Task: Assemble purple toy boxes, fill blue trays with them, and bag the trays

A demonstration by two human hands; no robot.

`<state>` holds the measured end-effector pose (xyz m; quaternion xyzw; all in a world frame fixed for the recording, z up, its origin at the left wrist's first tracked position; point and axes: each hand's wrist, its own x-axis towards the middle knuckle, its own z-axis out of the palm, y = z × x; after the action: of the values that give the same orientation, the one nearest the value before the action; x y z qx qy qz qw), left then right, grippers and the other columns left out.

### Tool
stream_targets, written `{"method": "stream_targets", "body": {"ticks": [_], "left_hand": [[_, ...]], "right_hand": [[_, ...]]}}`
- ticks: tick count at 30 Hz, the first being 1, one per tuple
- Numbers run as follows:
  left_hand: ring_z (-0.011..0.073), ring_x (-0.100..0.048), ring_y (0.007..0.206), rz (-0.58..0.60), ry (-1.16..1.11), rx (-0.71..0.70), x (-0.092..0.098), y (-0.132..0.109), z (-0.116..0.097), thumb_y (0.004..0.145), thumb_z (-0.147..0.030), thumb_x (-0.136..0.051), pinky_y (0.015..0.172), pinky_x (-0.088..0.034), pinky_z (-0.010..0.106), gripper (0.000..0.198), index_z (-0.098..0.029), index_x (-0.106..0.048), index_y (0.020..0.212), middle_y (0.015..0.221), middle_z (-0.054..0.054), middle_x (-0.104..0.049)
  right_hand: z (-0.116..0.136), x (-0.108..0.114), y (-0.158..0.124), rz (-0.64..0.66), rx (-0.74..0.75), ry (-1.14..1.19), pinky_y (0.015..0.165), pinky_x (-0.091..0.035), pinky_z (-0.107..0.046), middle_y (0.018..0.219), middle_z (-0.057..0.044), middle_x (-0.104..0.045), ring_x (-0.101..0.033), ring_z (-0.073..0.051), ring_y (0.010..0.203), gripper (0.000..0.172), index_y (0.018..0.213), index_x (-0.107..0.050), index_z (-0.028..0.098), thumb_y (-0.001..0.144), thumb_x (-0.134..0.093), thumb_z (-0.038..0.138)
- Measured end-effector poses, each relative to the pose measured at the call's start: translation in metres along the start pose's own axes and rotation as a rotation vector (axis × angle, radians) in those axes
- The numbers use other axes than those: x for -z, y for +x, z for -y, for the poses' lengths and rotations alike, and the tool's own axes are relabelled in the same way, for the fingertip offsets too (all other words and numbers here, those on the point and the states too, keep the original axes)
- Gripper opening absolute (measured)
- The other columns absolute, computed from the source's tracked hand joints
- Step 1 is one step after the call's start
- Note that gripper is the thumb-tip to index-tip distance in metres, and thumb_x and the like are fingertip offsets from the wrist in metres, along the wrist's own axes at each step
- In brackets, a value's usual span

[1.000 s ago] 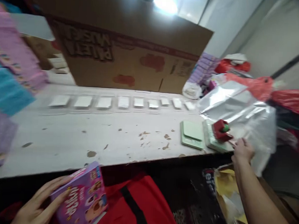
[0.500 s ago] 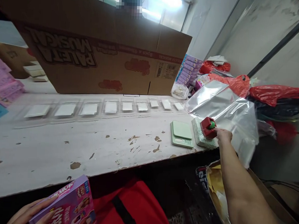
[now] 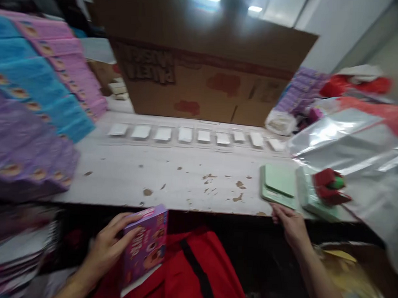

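Observation:
My left hand (image 3: 107, 248) grips a purple printed box (image 3: 144, 245), held tilted below the front edge of the white worn table (image 3: 171, 183). My right hand (image 3: 290, 223) is at the table's front edge, just below a light green digital scale (image 3: 278, 185); its fingers are blurred. Beside that scale lies a second green scale (image 3: 311, 195) with a red tape dispenser (image 3: 329, 186) on it.
A large brown cardboard box (image 3: 202, 65) stands at the back. A row of clear trays with white cards (image 3: 193, 135) lies before it. Stacked purple, blue and pink boxes (image 3: 32, 102) fill the left. Clear plastic bags (image 3: 360, 151) lie right. Red cloth (image 3: 196, 276) lies below.
My right hand has left the red tape dispenser and dropped to the table edge by the left scale. The view has swung left, showing the stacked boxes. The purple box is raised more upright.

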<state>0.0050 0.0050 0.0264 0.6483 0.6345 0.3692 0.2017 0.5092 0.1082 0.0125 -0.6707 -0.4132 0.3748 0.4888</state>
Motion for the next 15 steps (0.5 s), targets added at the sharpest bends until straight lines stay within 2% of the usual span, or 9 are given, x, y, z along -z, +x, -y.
{"method": "stream_targets", "body": {"ticks": [1, 4, 6, 7, 9, 11, 13, 15], "left_hand": [[0.0182, -0.060, 0.095, 0.042, -0.012, 0.015, -0.001, 0.002, -0.008, 0.080, -0.032, -0.056, 0.079, -0.051, 0.027, 0.025, -0.027, -0.063, 0.103, 0.103, 0.003, -0.060], [0.0188, -0.057, 0.097, 0.084, -0.047, 0.010, -0.003, 0.006, -0.026, 0.082, -0.029, -0.055, 0.083, -0.049, 0.031, 0.025, -0.024, -0.062, 0.105, 0.103, 0.006, -0.059], [0.0185, -0.057, 0.097, 0.089, -0.067, 0.001, -0.005, 0.005, -0.031, 0.082, -0.026, -0.055, 0.085, -0.048, 0.032, 0.025, -0.023, -0.062, 0.106, 0.103, 0.006, -0.059], [0.0182, -0.056, 0.097, 0.089, -0.079, -0.001, -0.005, 0.003, -0.033, 0.082, -0.025, -0.056, 0.085, -0.047, 0.032, 0.026, -0.024, -0.061, 0.107, 0.103, 0.006, -0.058], [0.0179, -0.056, 0.097, 0.079, -0.101, 0.001, -0.006, -0.002, -0.034, 0.081, -0.024, -0.056, 0.085, -0.047, 0.032, 0.027, -0.024, -0.062, 0.107, 0.102, 0.006, -0.058], [0.0176, -0.057, 0.094, 0.060, -0.103, 0.016, -0.006, -0.007, -0.032, 0.080, -0.024, -0.057, 0.082, -0.047, 0.031, 0.027, -0.024, -0.062, 0.107, 0.099, 0.005, -0.059], [0.0170, -0.057, 0.090, 0.035, -0.085, 0.041, -0.005, -0.010, -0.028, 0.080, -0.025, -0.057, 0.079, -0.048, 0.030, 0.027, -0.023, -0.062, 0.106, 0.095, 0.005, -0.058], [0.0167, -0.057, 0.088, 0.012, -0.065, 0.068, -0.003, -0.011, -0.023, 0.080, -0.026, -0.057, 0.077, -0.047, 0.029, 0.027, -0.023, -0.062, 0.106, 0.094, 0.005, -0.059]], "right_hand": [[0.005, -0.039, -0.023, 0.213, -0.039, 0.074, 0.049, -0.048, -0.029, 0.064, -0.005, -0.064, -0.053, -0.014, 0.051, 0.046, 0.092, -0.070, 0.012, 0.060, -0.073, 0.044], [0.035, -0.152, -0.099, 0.628, -0.096, 0.230, 0.056, -0.051, -0.030, 0.070, -0.005, -0.066, -0.057, -0.015, 0.058, 0.035, 0.093, -0.071, 0.018, 0.067, -0.069, 0.042], [0.054, -0.212, -0.138, 0.823, -0.105, 0.306, 0.059, -0.052, -0.030, 0.076, -0.003, -0.067, -0.058, -0.015, 0.061, 0.031, 0.093, -0.071, 0.021, 0.070, -0.067, 0.041], [0.060, -0.235, -0.151, 0.878, -0.114, 0.320, 0.058, -0.051, -0.030, 0.074, -0.002, -0.066, -0.058, -0.014, 0.059, 0.030, 0.092, -0.071, 0.022, 0.070, -0.066, 0.041], [0.061, -0.266, -0.164, 0.922, -0.111, 0.286, 0.052, -0.049, -0.028, 0.067, 0.000, -0.065, -0.053, -0.013, 0.051, 0.030, 0.092, -0.071, 0.022, 0.070, -0.065, 0.041], [0.052, -0.280, -0.164, 0.911, -0.009, 0.174, 0.048, -0.046, -0.027, 0.064, 0.001, -0.063, -0.050, -0.013, 0.048, 0.032, 0.095, -0.070, 0.022, 0.074, -0.061, 0.043], [0.042, -0.280, -0.157, 0.847, 0.237, -0.014, 0.055, -0.047, -0.029, 0.071, -0.001, -0.065, -0.054, -0.016, 0.057, 0.036, 0.103, -0.066, 0.023, 0.078, -0.055, 0.047], [0.037, -0.275, -0.150, 0.740, 0.556, -0.246, 0.064, -0.047, -0.032, 0.083, -0.006, -0.065, -0.056, -0.020, 0.070, 0.042, 0.113, -0.061, 0.023, 0.081, -0.052, 0.049]]}}
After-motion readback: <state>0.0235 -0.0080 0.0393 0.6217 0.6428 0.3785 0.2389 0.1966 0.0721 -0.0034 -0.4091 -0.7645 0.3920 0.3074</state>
